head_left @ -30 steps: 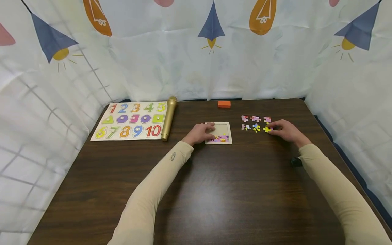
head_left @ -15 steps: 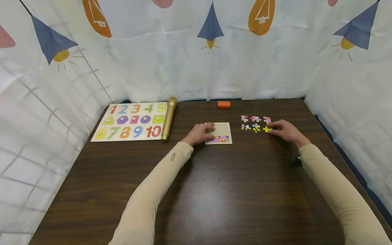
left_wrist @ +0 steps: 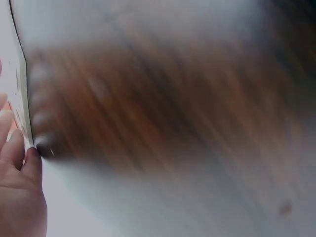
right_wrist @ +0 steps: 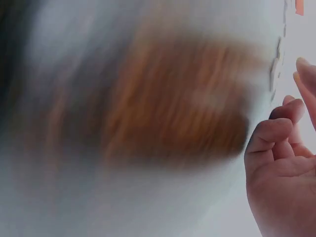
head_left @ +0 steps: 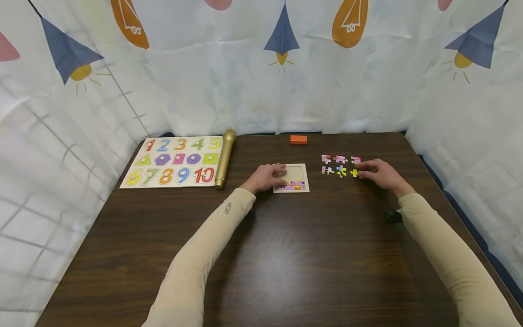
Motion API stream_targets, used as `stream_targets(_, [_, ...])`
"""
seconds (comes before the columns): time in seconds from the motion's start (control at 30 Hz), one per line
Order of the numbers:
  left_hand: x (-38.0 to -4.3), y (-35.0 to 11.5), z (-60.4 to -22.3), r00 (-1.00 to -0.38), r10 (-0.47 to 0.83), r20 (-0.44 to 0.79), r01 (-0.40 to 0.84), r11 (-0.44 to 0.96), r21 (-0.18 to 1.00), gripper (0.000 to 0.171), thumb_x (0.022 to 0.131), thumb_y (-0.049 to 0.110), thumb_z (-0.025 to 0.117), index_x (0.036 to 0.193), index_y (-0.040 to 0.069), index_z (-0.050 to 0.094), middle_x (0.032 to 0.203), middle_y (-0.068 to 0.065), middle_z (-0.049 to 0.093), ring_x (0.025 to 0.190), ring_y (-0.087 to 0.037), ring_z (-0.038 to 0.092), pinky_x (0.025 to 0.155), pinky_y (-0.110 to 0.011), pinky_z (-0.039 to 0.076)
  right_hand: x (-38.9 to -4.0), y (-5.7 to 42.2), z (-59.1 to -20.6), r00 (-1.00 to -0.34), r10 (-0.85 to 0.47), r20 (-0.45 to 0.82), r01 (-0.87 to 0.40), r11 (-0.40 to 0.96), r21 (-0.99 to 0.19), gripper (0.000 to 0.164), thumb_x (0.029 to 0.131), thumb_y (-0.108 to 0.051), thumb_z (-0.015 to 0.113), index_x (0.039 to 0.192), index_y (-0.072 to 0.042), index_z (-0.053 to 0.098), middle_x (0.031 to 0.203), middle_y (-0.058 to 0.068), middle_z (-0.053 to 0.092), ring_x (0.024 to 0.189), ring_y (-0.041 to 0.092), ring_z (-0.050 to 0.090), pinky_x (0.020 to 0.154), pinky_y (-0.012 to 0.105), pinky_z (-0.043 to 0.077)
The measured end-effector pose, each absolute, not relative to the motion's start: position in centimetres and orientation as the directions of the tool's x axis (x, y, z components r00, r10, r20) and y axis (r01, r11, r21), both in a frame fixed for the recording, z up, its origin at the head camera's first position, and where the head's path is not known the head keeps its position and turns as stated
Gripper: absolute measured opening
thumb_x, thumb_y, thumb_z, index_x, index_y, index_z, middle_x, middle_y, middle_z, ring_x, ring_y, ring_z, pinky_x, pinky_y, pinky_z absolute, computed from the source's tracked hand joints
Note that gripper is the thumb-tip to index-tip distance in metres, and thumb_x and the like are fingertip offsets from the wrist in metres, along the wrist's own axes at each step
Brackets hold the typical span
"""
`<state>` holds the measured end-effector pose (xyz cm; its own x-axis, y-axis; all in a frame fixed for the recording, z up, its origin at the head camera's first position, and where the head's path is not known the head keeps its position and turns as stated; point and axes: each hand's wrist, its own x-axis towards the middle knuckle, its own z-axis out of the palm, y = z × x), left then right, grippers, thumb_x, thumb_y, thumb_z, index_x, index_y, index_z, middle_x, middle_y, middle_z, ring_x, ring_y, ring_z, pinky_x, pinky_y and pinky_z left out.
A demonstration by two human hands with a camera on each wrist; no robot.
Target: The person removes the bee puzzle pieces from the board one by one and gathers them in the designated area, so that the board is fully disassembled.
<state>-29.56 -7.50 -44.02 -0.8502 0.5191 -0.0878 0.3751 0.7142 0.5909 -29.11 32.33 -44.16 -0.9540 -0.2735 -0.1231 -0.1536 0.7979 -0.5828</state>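
"Left hand (head_left: 264,178)?"
"Spread loosely on the puzzle tray (head_left: 295,171)."
"Right hand (head_left: 380,175)?"
"At the yellow piece (head_left: 354,173), right of the tray; whether pinching, I can't tell. Wrist camera shows curled fingers (right_wrist: 271,132) the head camera hides."

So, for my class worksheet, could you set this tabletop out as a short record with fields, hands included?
Surface: dark brown wood-grain table
Left hand: rests on the left side of the cream rectangular puzzle tray
In tray: pink-and-yellow picture pieces along the near side, partly covered
Loose: six small multicoloured jigsaw pieces, two rows of three, right of the tray
Right hand: fingers at the near row's rightmost yellow piece; grip unclear
Far left: white rectangular number-and-shape board, gold microphone-shaped object along its right edge
Far edge: orange rectangular block
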Motion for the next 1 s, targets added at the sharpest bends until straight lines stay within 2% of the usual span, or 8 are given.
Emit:
stream_targets(0.23, [-29.9, -9.2, -43.8, -0.844, 0.534, -0.054, 0.404, 0.699, 0.59, 0.042, 0.091, 0.023, 0.071, 0.13, 0.008, 0.064, 0.146, -0.002, 0.05, 0.138, -0.019, 0.041, 0.113, -0.034, 0.032, -29.0, 28.7, -43.2, -0.953, -0.295, -0.073, -0.182, 0.745, -0.642, 0.043, 0.101, -0.029, 0.056, 0.134, -0.002, 0.058, 0.138, 0.025, 0.047, 0.125, 0.042, 0.041, 0.101, 0.06, 0.036])
stream_targets(0.4, [-29.8, -10.3, -44.0, -0.838, 0.541, -0.07, 0.418, 0.72, 0.554, 0.048, 0.088, 0.027, 0.074, 0.131, 0.008, 0.064, 0.145, -0.002, 0.051, 0.136, -0.02, 0.043, 0.111, -0.035, 0.034, -28.7, 24.3, -42.5, -0.931, -0.364, -0.033, -0.248, 0.695, -0.675, 0.037, 0.1, -0.025, 0.058, 0.13, -0.004, 0.062, 0.131, 0.02, 0.055, 0.123, 0.037, 0.046, 0.102, 0.056, 0.039])
stream_targets(0.63, [-29.7, -10.7, -44.3, -0.81, 0.582, -0.07, 0.458, 0.703, 0.544, 0.051, 0.089, 0.029, 0.073, 0.132, 0.004, 0.061, 0.147, -0.005, 0.048, 0.137, -0.023, 0.042, 0.112, -0.035, 0.033, -27.6, 18.5, -42.4, -0.896, -0.441, -0.056, -0.279, 0.657, -0.7, 0.035, 0.099, -0.027, 0.059, 0.127, -0.007, 0.065, 0.122, 0.012, 0.062, 0.108, 0.03, 0.056, 0.095, 0.049, 0.046])
stream_targets(0.77, [-29.7, -10.6, -43.9, -0.808, 0.583, -0.088, 0.455, 0.712, 0.535, 0.05, 0.09, 0.027, 0.072, 0.133, 0.004, 0.061, 0.148, -0.005, 0.047, 0.138, -0.023, 0.041, 0.112, -0.035, 0.032, -27.1, 15.7, -42.7, -0.87, -0.487, -0.072, -0.293, 0.63, -0.719, 0.034, 0.099, -0.025, 0.06, 0.127, -0.007, 0.064, 0.122, 0.013, 0.063, 0.103, 0.029, 0.06, 0.088, 0.046, 0.05])
stream_targets(0.9, [-29.8, -10.4, -43.7, -0.807, 0.578, -0.121, 0.437, 0.723, 0.535, 0.054, 0.089, 0.027, 0.074, 0.135, 0.004, 0.059, 0.15, -0.005, 0.045, 0.139, -0.023, 0.038, 0.113, -0.036, 0.031, -27.0, 13.7, -43.3, -0.864, -0.495, -0.088, -0.282, 0.622, -0.731, 0.034, 0.098, -0.025, 0.061, 0.127, -0.009, 0.064, 0.122, 0.012, 0.064, 0.097, 0.028, 0.063, 0.079, 0.039, 0.052])
stream_targets(1.0, [-29.8, -10.2, -43.8, -0.806, 0.576, -0.137, 0.429, 0.728, 0.535, 0.057, 0.089, 0.029, 0.074, 0.137, 0.005, 0.057, 0.151, -0.004, 0.043, 0.14, -0.023, 0.036, 0.114, -0.037, 0.03, -27.2, 12.5, -43.7, -0.872, -0.481, -0.086, -0.275, 0.629, -0.727, 0.033, 0.097, -0.024, 0.061, 0.126, -0.009, 0.065, 0.122, 0.012, 0.065, 0.097, 0.027, 0.065, 0.078, 0.037, 0.053])
